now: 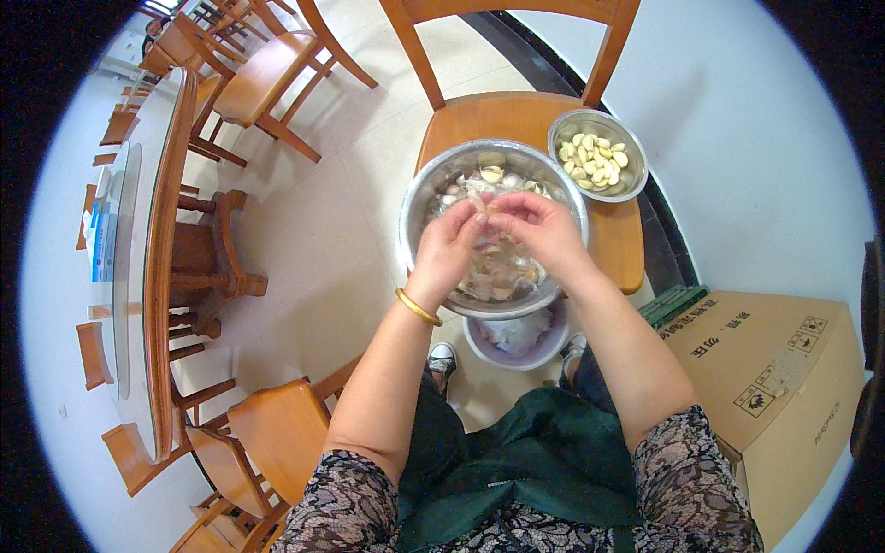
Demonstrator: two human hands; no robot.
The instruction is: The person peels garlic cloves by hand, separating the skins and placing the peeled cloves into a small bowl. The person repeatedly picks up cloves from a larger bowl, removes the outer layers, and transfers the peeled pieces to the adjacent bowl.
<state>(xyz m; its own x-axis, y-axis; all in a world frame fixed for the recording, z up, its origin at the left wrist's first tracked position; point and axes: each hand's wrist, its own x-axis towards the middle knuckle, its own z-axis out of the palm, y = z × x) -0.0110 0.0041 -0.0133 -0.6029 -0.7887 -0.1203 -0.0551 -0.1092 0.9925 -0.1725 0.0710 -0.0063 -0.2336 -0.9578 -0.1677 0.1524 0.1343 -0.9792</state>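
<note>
Over a large steel basin [415,180], my left hand [449,240] and my right hand [543,227] meet at the fingertips. Between them they pinch a small piece of garlic [489,209], mostly covered by the fingers. Garlic cloves and bulbs [510,181] lie at the basin's far side, with loose papery garlic skins [508,269] nearer me, seemingly in water. Peeled garlic cloves [593,162] fill part of a smaller steel bowl [639,176] at the back right. Both vessels rest on the seat of a wooden chair [612,256].
A purple tub [484,352] holding a whitish bundle [520,333] stands on the floor between my feet. To my right are a cardboard box [760,352] and the wall. On the left, wooden chairs [276,428] surround a glass-topped table [131,332]. A person [152,31] appears far back.
</note>
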